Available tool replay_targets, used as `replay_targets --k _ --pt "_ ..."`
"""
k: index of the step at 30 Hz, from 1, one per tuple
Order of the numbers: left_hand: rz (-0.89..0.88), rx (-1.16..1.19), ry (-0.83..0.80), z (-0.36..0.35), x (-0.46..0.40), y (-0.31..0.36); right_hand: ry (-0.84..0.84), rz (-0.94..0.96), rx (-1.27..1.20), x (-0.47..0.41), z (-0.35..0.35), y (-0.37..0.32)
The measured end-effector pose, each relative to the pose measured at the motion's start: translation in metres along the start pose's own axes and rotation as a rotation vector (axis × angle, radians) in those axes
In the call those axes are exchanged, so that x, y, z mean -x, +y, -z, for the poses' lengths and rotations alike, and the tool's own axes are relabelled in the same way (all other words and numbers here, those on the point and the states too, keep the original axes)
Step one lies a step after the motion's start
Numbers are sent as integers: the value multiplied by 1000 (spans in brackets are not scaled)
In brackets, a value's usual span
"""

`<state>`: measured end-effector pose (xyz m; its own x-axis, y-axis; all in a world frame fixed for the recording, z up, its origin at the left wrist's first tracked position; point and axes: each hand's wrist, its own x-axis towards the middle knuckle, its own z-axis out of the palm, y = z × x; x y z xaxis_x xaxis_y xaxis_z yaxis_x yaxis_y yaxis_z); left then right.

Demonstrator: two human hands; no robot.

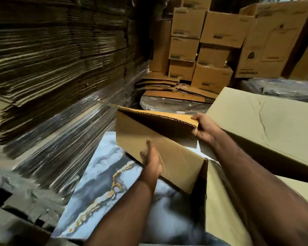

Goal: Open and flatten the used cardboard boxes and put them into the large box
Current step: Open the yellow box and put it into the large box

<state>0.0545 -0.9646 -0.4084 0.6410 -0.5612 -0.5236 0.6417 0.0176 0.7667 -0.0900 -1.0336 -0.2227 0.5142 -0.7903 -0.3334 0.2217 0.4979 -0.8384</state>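
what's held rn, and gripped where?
A brown cardboard box: right hand pinches its upper right corner edge; left hand rests flat on the near side panel.

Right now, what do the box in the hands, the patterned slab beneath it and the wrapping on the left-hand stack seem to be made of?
Held box: matte brown corrugated cardboard; fluting shows along its cut top edge.
Patterned slab: glossy, grey-white veining with gold streaks, probably a marble-look tile or printed panel; I cannot tell which.
Wrapping on the flattened cardboard stack: clear, shiny plastic film, judging by streaked reflections and wrinkles.
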Motion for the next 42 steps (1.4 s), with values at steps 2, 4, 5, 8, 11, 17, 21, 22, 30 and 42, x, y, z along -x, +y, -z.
replay_targets --k 2,4,5,8,11,17,21,22,30,42 --pt "110 11 -128 31 -44 -38 38 -2 -6 7 4 3" --pt "195 -6 -214 50 1 -32 58 0 2 15 11 9" --pt "174 -65 -185 58 20 -25 74 -1 -2 16 16 13" --pt "99 -118 -81 81 30 -29 134 -9 8 15 29 24" --pt "88 -250 89 92 25 -37 192 -20 216 4 39 43" --pt "162 -153 8 88 -8 -49 140 -20 583 -8 18 78" --pt "233 -53 -120 91 31 -13 236 10 765 -14 7 83" --pt "262 -60 -158 94 36 -6 294 0 909 -15 9 85" --pt "296 -122 -294 126 57 -11 224 -207 1409 -9 50 175" --pt "355 11 2 178 54 -21 38 65 1563 11 16 229"
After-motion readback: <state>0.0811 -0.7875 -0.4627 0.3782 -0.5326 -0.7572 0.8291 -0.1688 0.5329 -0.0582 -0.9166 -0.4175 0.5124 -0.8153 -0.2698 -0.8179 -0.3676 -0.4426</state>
